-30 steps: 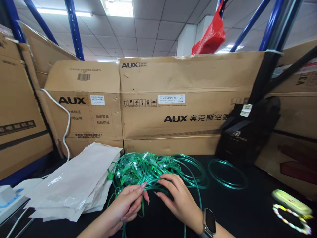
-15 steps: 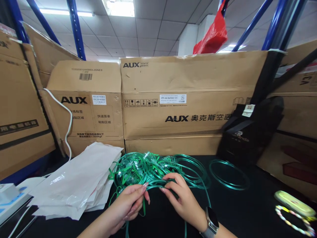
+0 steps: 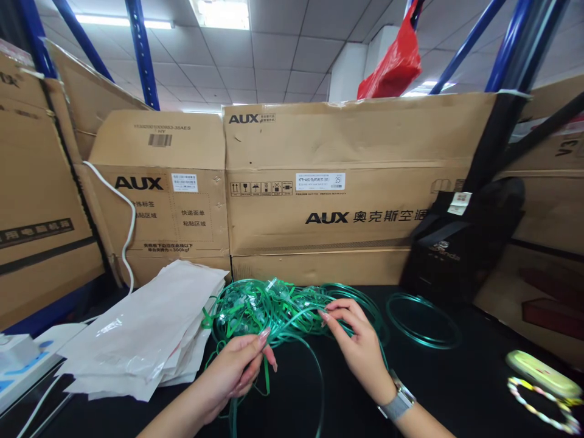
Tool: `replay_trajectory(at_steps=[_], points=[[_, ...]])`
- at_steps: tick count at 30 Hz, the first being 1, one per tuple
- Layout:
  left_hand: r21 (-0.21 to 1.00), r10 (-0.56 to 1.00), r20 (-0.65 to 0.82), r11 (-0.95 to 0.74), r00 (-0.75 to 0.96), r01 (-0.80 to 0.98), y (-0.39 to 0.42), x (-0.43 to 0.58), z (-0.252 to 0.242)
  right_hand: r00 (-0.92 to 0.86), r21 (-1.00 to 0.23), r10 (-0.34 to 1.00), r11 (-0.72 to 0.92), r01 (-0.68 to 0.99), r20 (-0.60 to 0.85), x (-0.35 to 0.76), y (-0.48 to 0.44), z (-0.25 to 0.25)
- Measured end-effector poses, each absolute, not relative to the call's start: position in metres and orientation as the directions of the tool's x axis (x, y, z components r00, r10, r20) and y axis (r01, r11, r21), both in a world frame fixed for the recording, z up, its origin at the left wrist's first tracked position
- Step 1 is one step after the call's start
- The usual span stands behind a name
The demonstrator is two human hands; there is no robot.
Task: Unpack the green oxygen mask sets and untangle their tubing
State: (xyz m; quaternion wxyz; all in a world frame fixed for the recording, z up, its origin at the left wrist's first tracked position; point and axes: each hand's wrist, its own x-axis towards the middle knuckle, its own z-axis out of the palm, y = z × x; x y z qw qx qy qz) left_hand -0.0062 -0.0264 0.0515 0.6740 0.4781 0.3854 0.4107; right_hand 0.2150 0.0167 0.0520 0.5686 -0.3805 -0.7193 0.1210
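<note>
Green tubing (image 3: 296,318) heaped on tabletop (image 3: 410,395), right of white bags (image 3: 150,322). Left hand (image 3: 241,367): fingers pinching tubing; right hand (image 3: 360,340): fingers pinching it farther right. Probably light, springy, slick; best gripped along smooth lengths, clear of transparent fittings (image 3: 272,285).

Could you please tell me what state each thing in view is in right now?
Left hand: pinched on tubing
Right hand: thumb and fingers closed on a strand
Green tubing: heaped, tangled
Separate coil: looped, lying flat, apart from the heap
White bags: stacked unevenly
Watch band: around the right wrist
Red bag: hanging
Wide carton: standing upright
Ceiling panel light: lit
</note>
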Motion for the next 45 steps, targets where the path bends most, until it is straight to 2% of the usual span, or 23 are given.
replay_trajectory(at_steps=[3,7,10,12,14,18,20,22,25,28,33,35,36,37,39,41,43,45], points=[[0.96,0.939,-0.132,0.201,0.316,-0.195,-0.025,-0.009,0.054,-0.17,-0.671,0.762,0.636,0.381,0.625,0.217,0.023,0.05],[0.934,0.958,-0.128,0.204,0.257,-0.293,-0.025,-0.011,0.059,-0.364,-0.849,0.876,0.433,0.304,0.317,0.213,0.025,0.043],[0.899,0.987,-0.08,0.132,0.14,-0.417,-0.027,-0.012,0.063,-0.499,-0.949,0.859,0.244,0.202,0.115,0.208,0.021,0.042],[0.87,0.993,-0.051,0.098,0.11,-0.483,-0.027,-0.014,0.064,-0.537,-0.972,0.841,0.175,0.155,0.065,0.206,0.02,0.043],[0.85,0.988,-0.048,0.118,0.147,-0.513,-0.027,-0.016,0.063,-0.516,-0.965,0.851,0.204,0.162,0.094,0.205,0.019,0.045],[0.843,0.966,-0.066,0.187,0.248,-0.505,-0.026,-0.015,0.059,-0.44,-0.882,0.856,0.405,0.24,0.273,0.205,0.021,0.047],[0.845,0.956,-0.08,0.216,0.283,-0.489,-0.027,-0.012,0.057,-0.465,-0.92,0.847,0.363,0.149,0.259,0.204,0.02,0.045],[0.855,0.954,-0.094,0.223,0.283,-0.469,-0.027,-0.01,0.056,-0.531,-0.971,0.825,0.24,0.014,0.196,0.2,0.018,0.042],[0.896,0.976,-0.111,0.18,0.188,-0.407,-0.025,-0.007,0.053,-0.589,-0.988,0.794,0.145,-0.055,0.15,0.194,0.017,0.033],[0.956,0.989,-0.11,0.132,0.096,-0.263,-0.023,-0.007,0.049,-0.532,-0.982,0.835,0.184,0.037,0.136,0.191,0.018,0.024],[0.986,0.988,-0.105,0.118,0.109,-0.119,-0.019,-0.003,0.043,-0.409,-0.94,0.894,0.282,0.193,0.184,0.197,0.02,0.024],[0.987,0.99,-0.099,0.11,0.098,-0.116,-0.018,-0.003,0.041,-0.421,-0.878,0.867,0.398,0.265,0.266,0.201,0.019,0.028],[0.987,0.992,-0.094,0.105,0.089,-0.119,-0.018,-0.003,0.04,-0.427,-0.809,0.836,0.496,0.316,0.346,0.203,0.018,0.031],[0.987,0.993,-0.09,0.099,0.078,-0.125,-0.017,-0.004,0.039,-0.424,-0.703,0.787,0.603,0.377,0.448,0.206,0.018,0.035],[0.986,0.996,-0.078,0.085,0.05,-0.142,-0.015,-0.007,0.037,-0.37,-0.415,0.639,0.742,0.526,0.674,0.213,0.019,0.042],[0.984,0.998,-0.062,0.063,0.016,-0.164,-0.014,-0.009,0.036,-0.268,-0.191,0.49,0.7,0.688,0.83,0.223,0.024,0.048],[0.981,0.999,-0.044,0.041,-0.011,-0.188,-0.013,-0.011,0.036,-0.179,-0.104,0.412,0.577,0.81,0.893,0.232,0.03,0.054],[0.977,0.999,-0.028,0.021,-0.026,-0.211,-0.014,-0.011,0.037,-0.146,-0.067,0.423,0.449,0.891,0.894,0.242,0.038,0.056]])
